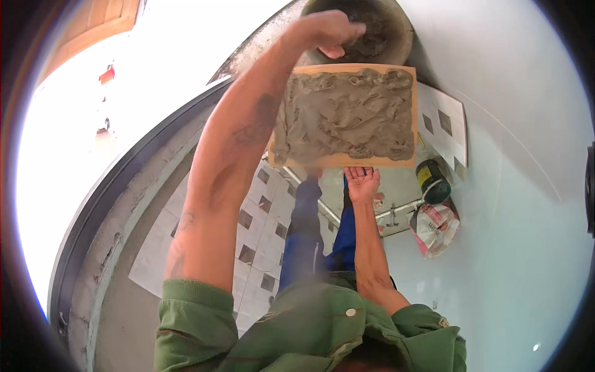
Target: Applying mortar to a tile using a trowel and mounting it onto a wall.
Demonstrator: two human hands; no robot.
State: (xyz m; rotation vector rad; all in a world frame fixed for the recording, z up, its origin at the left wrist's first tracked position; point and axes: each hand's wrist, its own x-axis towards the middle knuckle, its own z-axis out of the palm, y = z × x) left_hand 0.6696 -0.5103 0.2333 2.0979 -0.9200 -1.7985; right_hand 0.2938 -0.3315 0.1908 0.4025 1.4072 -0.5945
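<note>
A tan rectangular tile [341, 66] lies in front of me, its upper face thickly coated with rough grey mortar [347, 115]. My right hand [362, 183] is palm up at the tile's near edge, with its fingertips reaching under that edge. Beyond the far edge stands a round tub [406, 38] with wet grey mortar inside. Over the tub's mouth is my left hand [328, 31], its fingers curled and slightly blurred. What it grips, if anything, is hidden from this view.
White floor tiles [251, 226] with dark squares lie at left. Another such tile [443, 121] is by the pale wall [514, 204] at right. Below it are a dark can [433, 181] and a crumpled plastic bag [435, 228]. A dark curved edge [93, 229] bounds the left.
</note>
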